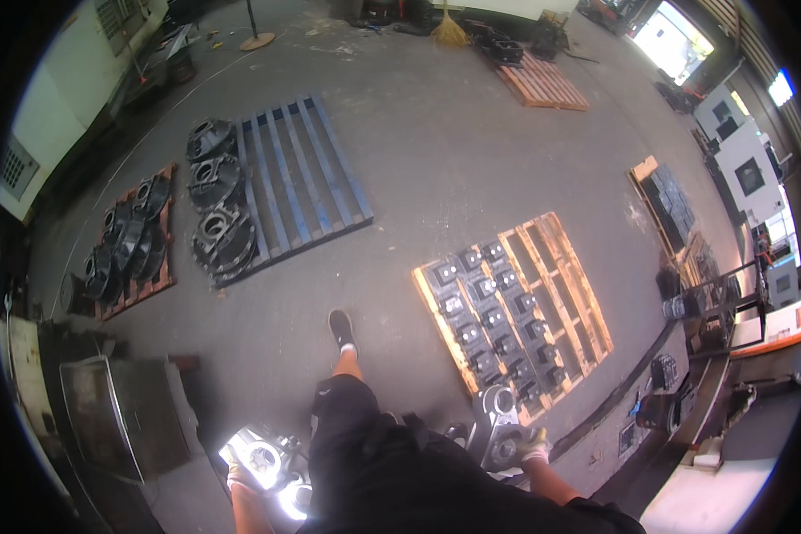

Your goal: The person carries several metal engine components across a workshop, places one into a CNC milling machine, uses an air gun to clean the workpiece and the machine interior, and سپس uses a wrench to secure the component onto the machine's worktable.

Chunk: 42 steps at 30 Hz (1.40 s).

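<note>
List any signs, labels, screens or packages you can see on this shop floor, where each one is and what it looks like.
Machine panels: right edge, on pale cabinets; dark squares, too small to tell whether screens.
Small plate: lower right, on the low dark wall; pale rectangle, possibly a label.
No packages show; the left hand and right hand hold bare metal castings.

Factory floor: pallets [304,174] of metal castings [488,322], machinery.

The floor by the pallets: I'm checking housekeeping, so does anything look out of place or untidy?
Mostly orderly. The dark castings sit in neat rows on the wooden pallet. The round housings overhang the edge of the blue pallet, partly resting on the floor. Each hand, left hand and right hand, grips a metal casting.
</note>
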Tool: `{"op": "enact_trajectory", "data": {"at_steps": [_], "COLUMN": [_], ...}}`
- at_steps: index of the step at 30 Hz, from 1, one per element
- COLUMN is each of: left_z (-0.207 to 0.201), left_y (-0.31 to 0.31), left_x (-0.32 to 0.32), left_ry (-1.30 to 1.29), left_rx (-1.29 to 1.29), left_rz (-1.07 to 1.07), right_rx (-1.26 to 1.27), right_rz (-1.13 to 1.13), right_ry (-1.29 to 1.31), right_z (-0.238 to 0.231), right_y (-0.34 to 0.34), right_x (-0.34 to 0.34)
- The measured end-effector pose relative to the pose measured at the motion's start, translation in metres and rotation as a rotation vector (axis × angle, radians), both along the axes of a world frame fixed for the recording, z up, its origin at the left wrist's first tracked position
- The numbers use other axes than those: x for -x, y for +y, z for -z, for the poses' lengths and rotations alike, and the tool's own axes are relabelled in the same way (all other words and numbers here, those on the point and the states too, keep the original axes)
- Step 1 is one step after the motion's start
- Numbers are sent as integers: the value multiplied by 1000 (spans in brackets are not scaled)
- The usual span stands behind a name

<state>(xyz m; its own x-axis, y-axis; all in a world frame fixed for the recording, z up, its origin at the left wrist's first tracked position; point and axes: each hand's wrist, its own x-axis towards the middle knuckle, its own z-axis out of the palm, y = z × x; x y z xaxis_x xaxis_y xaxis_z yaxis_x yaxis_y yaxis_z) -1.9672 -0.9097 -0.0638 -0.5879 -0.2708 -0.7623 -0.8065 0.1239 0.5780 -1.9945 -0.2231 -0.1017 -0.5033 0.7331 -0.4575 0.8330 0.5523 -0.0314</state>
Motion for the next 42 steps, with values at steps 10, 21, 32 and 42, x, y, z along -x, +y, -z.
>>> {"op": "enact_trajectory", "data": {"at_steps": [10, 21, 32, 42], "left_z": [14, 58, 35, 55], "left_y": [-78, -102, -94, -153], "left_x": [445, 878, 1200, 1539], "left_ry": [155, 301, 119, 139], "left_rx": [251, -853, -599, -184], "left_rz": [478, -933, -998, -323], "right_rx": [68, 113, -20, -23], "right_rz": [90, 220, -106, -155], "right_ry": [-171, 4, 45, -90], "right_z": [21, 50, 59, 60], "right_y": [11, -15, -56, -119], "right_x": [350, 836, 1260, 1692]}}
